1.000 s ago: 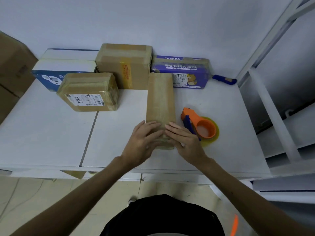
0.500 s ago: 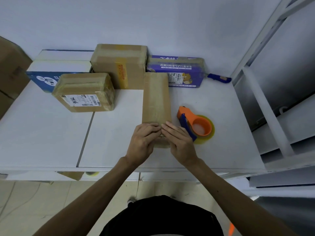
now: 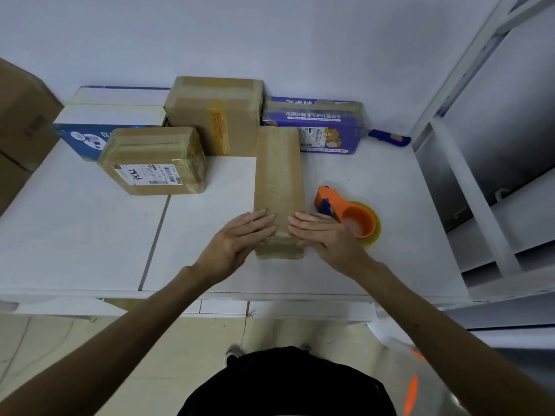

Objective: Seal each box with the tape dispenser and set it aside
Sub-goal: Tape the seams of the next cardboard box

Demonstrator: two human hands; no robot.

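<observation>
Long brown box (image 3: pixel 277 181) lies lengthwise at frame centre on the white table (image 3: pixel 75 235), its far end up against the taller brown box (image 3: pixel 214 112) and the purple pack (image 3: pixel 318 124); cannot tell if it actually touches them. Left hand (image 3: pixel 240 235) and right hand (image 3: pixel 324 235) are both flat, fingers straight, pressing on the box's near end from either side and gripping nothing. This looks like smoothing tape down. The tape is glossy and hard to read, so whether the seam is fully covered can't be told. Risks: uneven pressure could leave the tape end lifted or wrinkled at the near edge, and the seal may peel. Pushing forward while pressing could shove the box into the stack at upper centre and shift those boxes. The orange tape dispenser (image 3: pixel 348 216) sits just right of the box, just beside the right hand, so a careless sweep could knock it toward the right edge or catch a finger on its cutter. When setting the box aside, the labelled box (image 3: pixel 153 163) at centre left crowds that side, so a bump is likely.
</observation>
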